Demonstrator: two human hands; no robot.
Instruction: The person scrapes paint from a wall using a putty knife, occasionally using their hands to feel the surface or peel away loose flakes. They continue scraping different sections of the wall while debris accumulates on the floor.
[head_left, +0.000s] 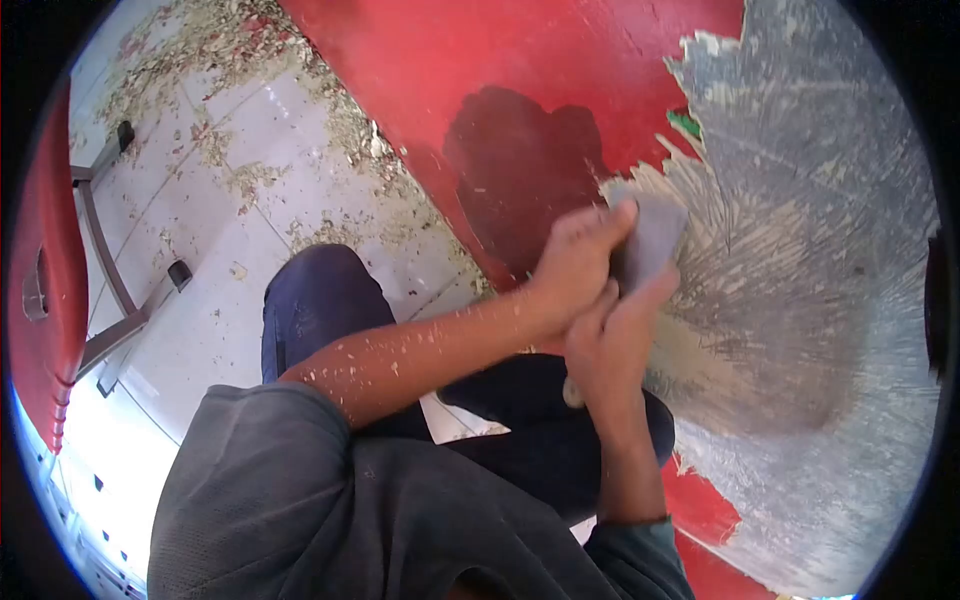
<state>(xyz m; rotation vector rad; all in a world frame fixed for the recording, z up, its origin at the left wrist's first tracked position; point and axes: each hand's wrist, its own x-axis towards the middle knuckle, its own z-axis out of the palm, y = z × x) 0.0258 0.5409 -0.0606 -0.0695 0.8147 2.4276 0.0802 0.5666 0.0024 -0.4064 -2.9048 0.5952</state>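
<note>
Both of my hands are closed on a scraper (652, 238) with a broad grey metal blade. My left hand (578, 258) grips it near the blade, thumb along its edge. Just below, my right hand (612, 345) wraps the handle, whose pale end (573, 392) pokes out under the palm. The blade lies over the ragged edge between a red painted panel (420, 60) and its bared grey, scratched area (800, 230). Whether the blade's edge touches the surface is hard to tell.
Pale flakes (230, 80) litter the white tiled floor (190, 350) along the panel's edge. A red chair (50, 270) with brown metal legs stands at the left. A small green patch (685, 124) shows at the torn paint edge. My knee (325, 290) is bent beside the panel.
</note>
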